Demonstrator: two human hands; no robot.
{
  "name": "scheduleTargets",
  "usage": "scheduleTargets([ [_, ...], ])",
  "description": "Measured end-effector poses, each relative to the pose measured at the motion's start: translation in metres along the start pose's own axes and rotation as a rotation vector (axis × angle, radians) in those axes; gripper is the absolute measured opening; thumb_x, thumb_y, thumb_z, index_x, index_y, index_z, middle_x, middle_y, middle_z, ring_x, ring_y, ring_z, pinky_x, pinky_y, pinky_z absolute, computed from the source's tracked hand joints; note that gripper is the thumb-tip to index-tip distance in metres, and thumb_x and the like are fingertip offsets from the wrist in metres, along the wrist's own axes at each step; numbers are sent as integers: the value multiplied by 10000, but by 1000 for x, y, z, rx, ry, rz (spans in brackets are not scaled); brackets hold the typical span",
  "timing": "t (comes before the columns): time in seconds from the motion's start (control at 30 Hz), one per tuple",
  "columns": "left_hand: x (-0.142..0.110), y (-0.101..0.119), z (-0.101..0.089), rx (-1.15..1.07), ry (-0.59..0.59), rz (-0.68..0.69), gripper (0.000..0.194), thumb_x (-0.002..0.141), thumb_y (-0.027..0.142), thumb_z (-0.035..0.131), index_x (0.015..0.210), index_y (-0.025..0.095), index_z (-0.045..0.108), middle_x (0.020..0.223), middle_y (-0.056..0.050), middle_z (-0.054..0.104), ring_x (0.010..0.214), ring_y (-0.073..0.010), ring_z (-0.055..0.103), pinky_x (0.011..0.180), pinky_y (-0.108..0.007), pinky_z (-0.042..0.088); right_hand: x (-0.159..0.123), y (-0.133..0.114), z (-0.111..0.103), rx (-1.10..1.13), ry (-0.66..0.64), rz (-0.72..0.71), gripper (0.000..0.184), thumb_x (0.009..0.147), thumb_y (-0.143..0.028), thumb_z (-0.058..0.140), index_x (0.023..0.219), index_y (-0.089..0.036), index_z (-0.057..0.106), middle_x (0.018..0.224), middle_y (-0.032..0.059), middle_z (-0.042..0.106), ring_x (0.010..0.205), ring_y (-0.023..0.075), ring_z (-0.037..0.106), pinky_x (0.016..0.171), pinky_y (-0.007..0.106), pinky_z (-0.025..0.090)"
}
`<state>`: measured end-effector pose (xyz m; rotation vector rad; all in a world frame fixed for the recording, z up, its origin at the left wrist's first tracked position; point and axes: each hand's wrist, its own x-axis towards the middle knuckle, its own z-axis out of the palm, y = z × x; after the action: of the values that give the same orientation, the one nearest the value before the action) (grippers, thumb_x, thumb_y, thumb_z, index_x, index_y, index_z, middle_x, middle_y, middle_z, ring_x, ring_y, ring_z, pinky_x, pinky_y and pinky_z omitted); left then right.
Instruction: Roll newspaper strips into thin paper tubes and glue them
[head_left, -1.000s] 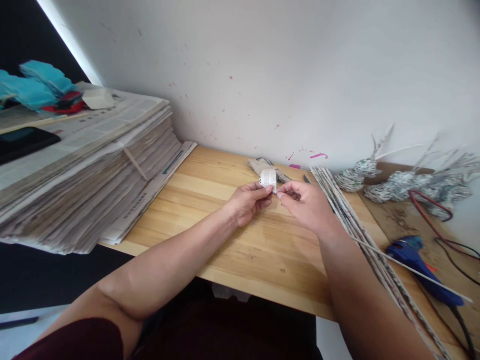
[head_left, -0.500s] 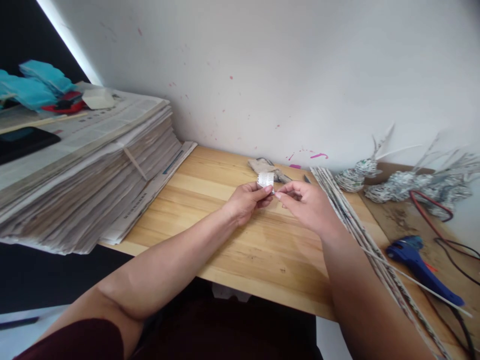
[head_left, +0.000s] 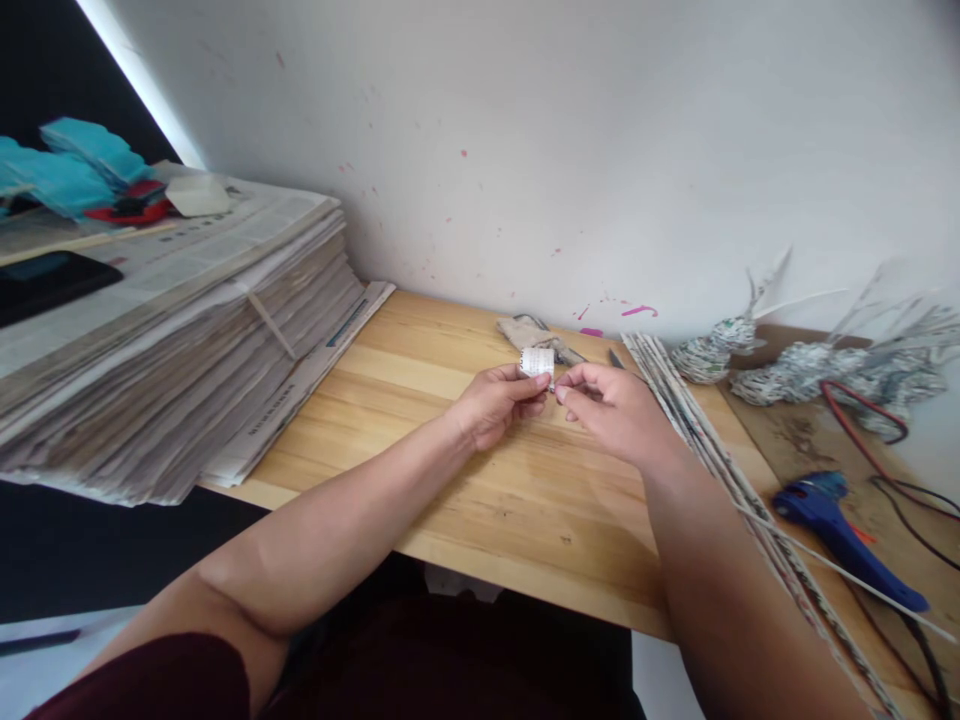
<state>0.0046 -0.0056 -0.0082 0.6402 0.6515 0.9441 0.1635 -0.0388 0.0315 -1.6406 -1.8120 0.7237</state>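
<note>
Between the thumb and fingers of my left hand (head_left: 499,405) is a strip of printed newspaper (head_left: 538,362), curling up above the thumb. My right hand (head_left: 604,405) pinches the strip's lower right corner, where it narrows to a tight roll. A thin white paper stick (head_left: 847,572) comes out from under my right forearm and slants down to the right, in line with that pinched end; its middle is hidden by my hand and arm. Both hands are just above the wooden table (head_left: 450,520), fingertips almost touching.
A tall stack of newspapers (head_left: 187,380) stands at the left, a phone (head_left: 56,285) on top. Rolled paper sticks (head_left: 694,430) lie along the right. Beyond them are a blue glue gun (head_left: 847,540) and woven paper pieces (head_left: 832,370). A crumpled cloth (head_left: 517,330) lies near the wall.
The newspaper strip shifts slightly between my fingers and shows a little lower above my thumb. The white stick's visible end has moved slightly down and right. Both hands stay nearly in place.
</note>
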Motion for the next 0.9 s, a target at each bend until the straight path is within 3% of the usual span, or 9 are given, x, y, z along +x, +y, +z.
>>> scheduleTargets([
  [0.17,2,7,-1,-24,101,-49,34,799,63,691,771,73,674,692,-58,659,613,-85,629,605,-179,510,-2,1,6,-51,122,-143,110,838,-285,579,901,-220,643,799,23,713,669,170,650,632,293,486],
  [0.43,7,9,-6,-53,107,-44,22,804,115,702,810,103,685,773,-70,709,637,-103,673,578,-175,525,0,-1,13,-322,283,-455,169,861,-212,593,984,-239,705,933,58,726,861,214,667,762,321,490],
  [0.67,5,11,-3,-70,167,-79,183,868,259,656,779,103,689,719,-88,701,641,-134,677,610,-224,543,1,3,15,-365,298,-492,214,919,-237,531,1008,-246,726,992,58,738,901,215,667,808,337,480],
  [0.9,3,9,-2,-95,118,-27,93,831,191,698,792,108,682,767,-65,705,672,-108,663,663,-219,544,2,5,16,-434,331,-503,166,908,-249,559,939,-231,721,937,62,739,876,225,661,796,344,471],
])
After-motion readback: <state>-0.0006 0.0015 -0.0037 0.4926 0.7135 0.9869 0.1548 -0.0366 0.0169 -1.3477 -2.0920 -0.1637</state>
